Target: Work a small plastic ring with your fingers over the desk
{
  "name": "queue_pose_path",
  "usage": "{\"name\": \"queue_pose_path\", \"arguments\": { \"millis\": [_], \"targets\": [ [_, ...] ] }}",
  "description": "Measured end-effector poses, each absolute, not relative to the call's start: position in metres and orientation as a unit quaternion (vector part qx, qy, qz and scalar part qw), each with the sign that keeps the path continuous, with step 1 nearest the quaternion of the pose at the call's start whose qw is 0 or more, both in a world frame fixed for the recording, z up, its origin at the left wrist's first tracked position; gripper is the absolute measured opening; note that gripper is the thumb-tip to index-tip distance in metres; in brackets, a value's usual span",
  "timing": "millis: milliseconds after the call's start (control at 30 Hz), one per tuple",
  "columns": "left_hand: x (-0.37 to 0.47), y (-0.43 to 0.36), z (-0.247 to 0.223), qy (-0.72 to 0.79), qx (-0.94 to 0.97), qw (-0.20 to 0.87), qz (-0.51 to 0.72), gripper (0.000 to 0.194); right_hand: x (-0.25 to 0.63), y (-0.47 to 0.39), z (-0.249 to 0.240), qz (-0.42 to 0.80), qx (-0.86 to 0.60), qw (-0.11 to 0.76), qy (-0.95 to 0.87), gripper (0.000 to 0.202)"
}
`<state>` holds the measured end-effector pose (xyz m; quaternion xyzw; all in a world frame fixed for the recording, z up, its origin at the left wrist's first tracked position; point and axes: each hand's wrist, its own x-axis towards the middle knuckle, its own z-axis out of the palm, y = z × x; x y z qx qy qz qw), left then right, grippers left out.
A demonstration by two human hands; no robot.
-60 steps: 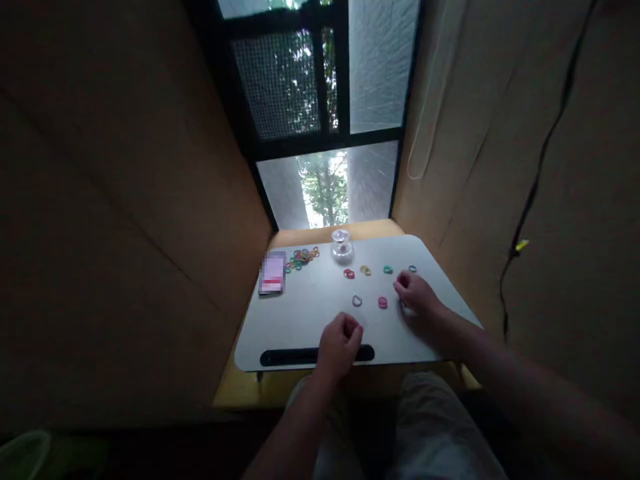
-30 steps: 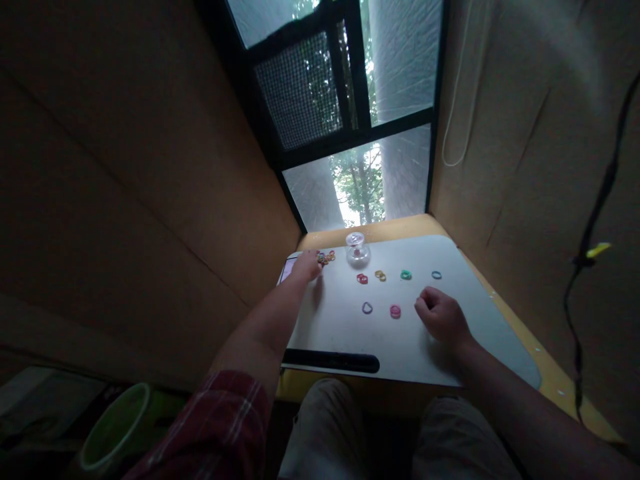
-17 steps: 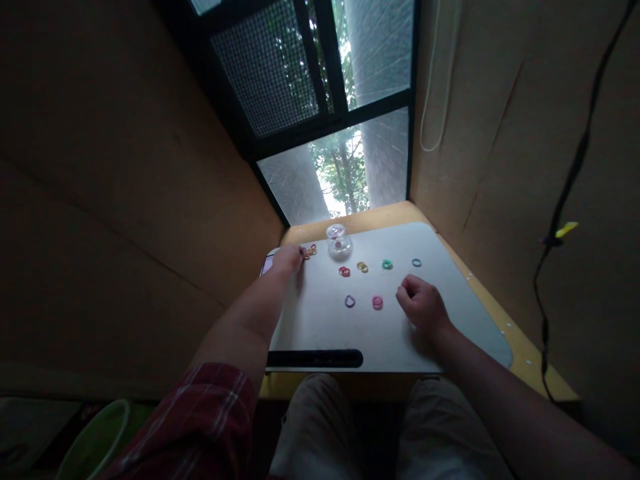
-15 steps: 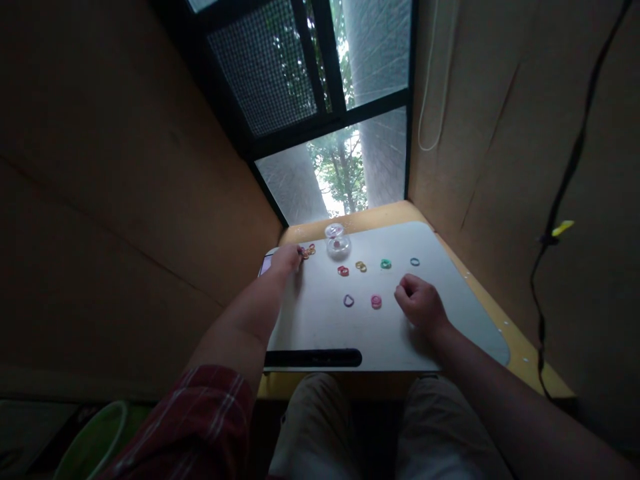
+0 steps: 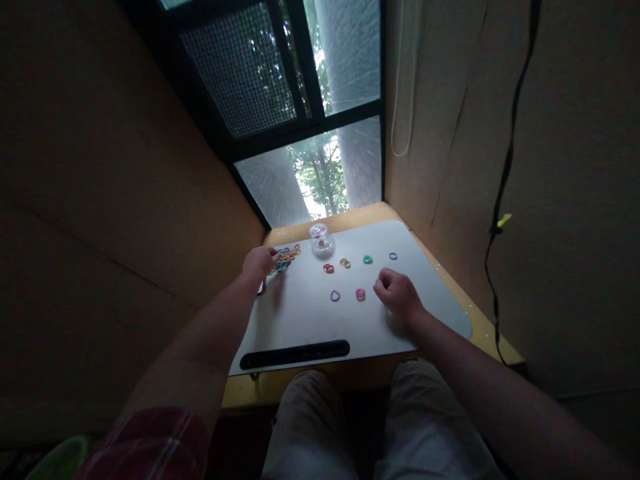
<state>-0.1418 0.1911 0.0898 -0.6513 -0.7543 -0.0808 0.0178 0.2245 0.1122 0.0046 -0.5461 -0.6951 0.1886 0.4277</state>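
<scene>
My left hand point(image 5: 259, 263) is at the left edge of a mixed pile of small coloured elastic bands point(image 5: 289, 256). Its fingertips are pinched together, and I cannot make out what is between them. My right hand point(image 5: 397, 292) is curled into a fist over the right part of the white board; its inside is hidden. Nearest to it lies a pink group of bands point(image 5: 361, 294). A purple band point(image 5: 335, 296) lies further left. Behind them, in a row, are red bands point(image 5: 329, 269), yellow bands point(image 5: 345, 263), green bands point(image 5: 368, 259) and a blue-grey band point(image 5: 393, 256).
A clear round container point(image 5: 323, 247) with its lid open stands at the back of the white board point(image 5: 300, 313). A black strip point(image 5: 295, 355) runs along the front edge. Part of a phone-like object point(image 5: 261, 287) shows by my left wrist. A black cable point(image 5: 506, 167) hangs at right.
My left hand has drawn back leftward from the pile, uncovering more bands, blue ones among them. My right hand keeps its fist near the pink bands. The whole view has shifted.
</scene>
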Motion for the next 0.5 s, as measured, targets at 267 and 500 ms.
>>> {"name": "queue_pose_path", "arguments": {
  "millis": [267,500],
  "targets": [
    [-0.134,0.154,0.106,-0.75,-0.631,0.005,-0.197,0.028,0.223,0.111,0.004,0.168,-0.551,0.397,-0.715,0.017],
    [-0.107,0.066,0.051,-0.702,-0.665,-0.092,-0.237,0.022,0.223,0.108,0.003,0.141,-0.556,0.378,-0.726,0.016]
  ]
}}
